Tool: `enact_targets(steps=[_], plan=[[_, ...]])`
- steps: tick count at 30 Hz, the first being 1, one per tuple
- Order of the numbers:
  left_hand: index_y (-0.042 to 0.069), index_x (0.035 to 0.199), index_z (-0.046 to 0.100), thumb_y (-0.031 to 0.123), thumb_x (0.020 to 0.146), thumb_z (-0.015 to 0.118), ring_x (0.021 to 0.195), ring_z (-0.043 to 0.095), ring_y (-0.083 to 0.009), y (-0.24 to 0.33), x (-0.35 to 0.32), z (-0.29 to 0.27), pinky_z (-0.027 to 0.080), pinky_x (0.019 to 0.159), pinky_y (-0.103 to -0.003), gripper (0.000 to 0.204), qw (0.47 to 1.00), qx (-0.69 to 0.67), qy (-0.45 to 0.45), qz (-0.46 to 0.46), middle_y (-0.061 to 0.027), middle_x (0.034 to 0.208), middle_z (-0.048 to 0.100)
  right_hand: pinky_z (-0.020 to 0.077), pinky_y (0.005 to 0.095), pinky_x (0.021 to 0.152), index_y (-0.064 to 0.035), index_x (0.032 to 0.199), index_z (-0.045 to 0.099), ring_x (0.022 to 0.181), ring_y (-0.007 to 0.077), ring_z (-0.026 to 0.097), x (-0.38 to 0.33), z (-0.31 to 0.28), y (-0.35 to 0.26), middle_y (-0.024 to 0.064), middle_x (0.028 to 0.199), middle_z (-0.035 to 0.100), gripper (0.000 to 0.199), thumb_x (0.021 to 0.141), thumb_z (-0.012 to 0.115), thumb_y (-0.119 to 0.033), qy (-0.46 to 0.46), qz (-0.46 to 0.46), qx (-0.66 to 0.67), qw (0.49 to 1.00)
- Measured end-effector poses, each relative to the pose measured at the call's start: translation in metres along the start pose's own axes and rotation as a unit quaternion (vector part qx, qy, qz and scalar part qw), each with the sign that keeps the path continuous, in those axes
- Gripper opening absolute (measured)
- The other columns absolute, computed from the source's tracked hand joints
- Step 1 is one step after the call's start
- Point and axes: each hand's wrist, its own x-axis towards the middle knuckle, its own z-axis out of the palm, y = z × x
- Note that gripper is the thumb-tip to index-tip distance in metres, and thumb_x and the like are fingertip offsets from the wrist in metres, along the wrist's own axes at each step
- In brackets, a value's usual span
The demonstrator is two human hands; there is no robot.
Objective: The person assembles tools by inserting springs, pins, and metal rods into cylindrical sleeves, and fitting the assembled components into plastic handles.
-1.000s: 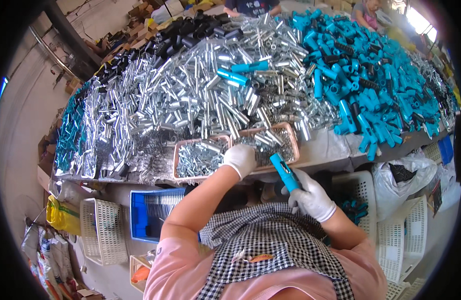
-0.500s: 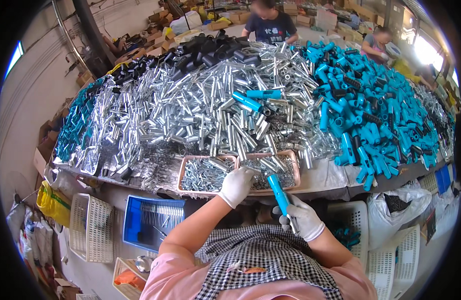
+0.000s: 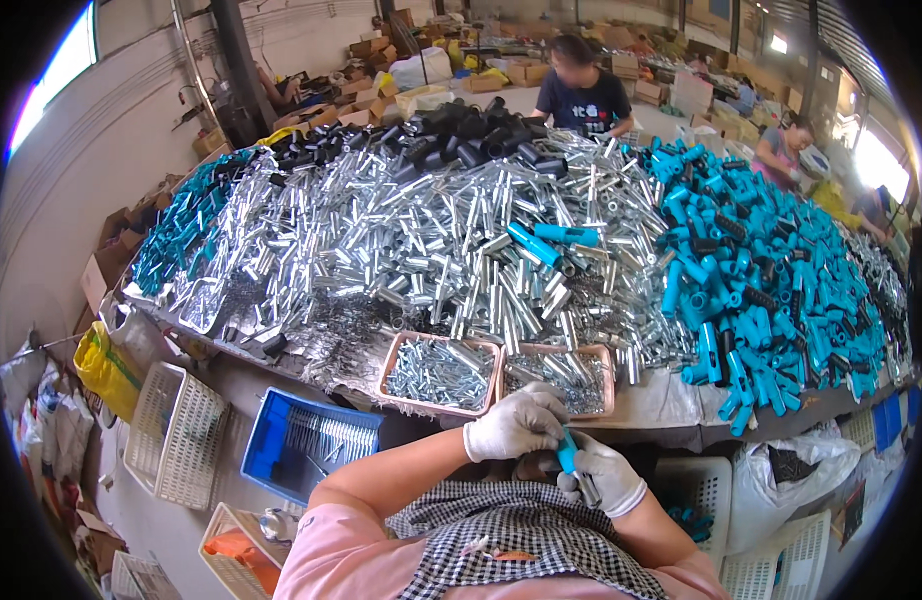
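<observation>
My right hand (image 3: 606, 478), in a white glove, is wrapped round a teal plastic handle (image 3: 567, 452) with a silver metal tube (image 3: 588, 489) at its lower end. My left hand (image 3: 518, 424), gloved too, has its fingers pinched together at the handle's upper end; what they hold, if anything, is hidden. Just beyond the hands, two pink trays sit at the table's front edge. Small metal pins fill the left tray (image 3: 383, 381), while the right tray (image 3: 610, 381) contains small metal parts and tubes.
Silver tubes (image 3: 381, 230) cover the table's middle. Teal handles (image 3: 771, 290) are heaped at the right, black sleeves (image 3: 461, 140) at the back. A blue crate (image 3: 256, 440) and a white basket (image 3: 186, 450) stand below at the left. Across the table is a person (image 3: 586, 95).
My left hand has left the trays and come to the teal handle's top. The right hand has lowered slightly with the handle. The view has tilted up, so the scene sits lower.
</observation>
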Motion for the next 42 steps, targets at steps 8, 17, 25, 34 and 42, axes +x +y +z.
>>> enact_targets(steps=[8,17,25,34,42], plan=[[0.004,0.082,0.072,0.010,0.071,0.081,0.099,0.060,-0.0286,-0.004,-0.007,-0.002,0.049,0.088,-0.040,0.015,0.996,-0.077,-0.028,-0.040,-0.0096,0.095,0.066,0.0519,0.0279,0.068,0.0022,0.145,0.036,0.074,0.0156,0.064,-0.003,0.003,0.000,0.0171,0.112,0.066,0.062,0.094,0.060,-0.023,-0.009,0.001,-0.091,0.996],[0.001,0.104,0.064,0.026,0.065,0.084,0.089,0.065,-0.0319,0.019,-0.005,-0.010,0.052,0.078,-0.039,0.050,0.975,0.063,-0.129,-0.171,-0.0157,0.092,0.065,0.0512,0.0258,0.065,0.0053,0.140,0.041,0.073,0.0151,0.063,0.007,0.003,-0.008,0.0115,0.101,0.065,0.065,0.080,0.063,-0.007,-0.033,0.004,-0.322,0.946],[0.007,0.093,0.069,0.038,0.074,0.075,0.084,0.068,-0.0351,0.036,-0.009,-0.013,0.054,0.074,-0.045,0.037,0.931,0.217,-0.258,-0.138,-0.0149,0.082,0.069,0.0527,0.0359,0.086,-0.0013,0.133,0.053,0.093,0.0298,0.068,0.012,-0.001,-0.023,0.0173,0.108,0.069,0.066,0.079,0.076,-0.032,-0.088,-0.051,-0.612,0.784],[0.005,0.095,0.068,0.041,0.072,0.077,0.078,0.068,-0.0380,0.013,-0.008,-0.049,0.054,0.069,-0.046,0.044,0.958,0.155,-0.208,-0.119,-0.0174,0.078,0.067,0.0558,0.0406,0.064,-0.0010,0.138,0.046,0.079,0.0366,0.070,0.028,0.032,-0.032,0.0228,0.098,0.068,0.077,0.079,0.076,-0.042,-0.023,-0.259,-0.753,0.605],[0.004,0.110,0.065,0.050,0.070,0.081,0.097,0.067,-0.0345,-0.033,0.082,-0.165,0.054,0.083,-0.044,0.063,0.900,0.355,-0.094,-0.236,-0.0162,0.103,0.068,0.0514,0.0319,0.047,-0.0032,0.154,0.016,0.054,0.0171,0.053,0.065,0.030,-0.059,0.0143,0.091,0.059,0.077,0.084,0.047,0.001,0.068,-0.123,-0.242,0.960]])
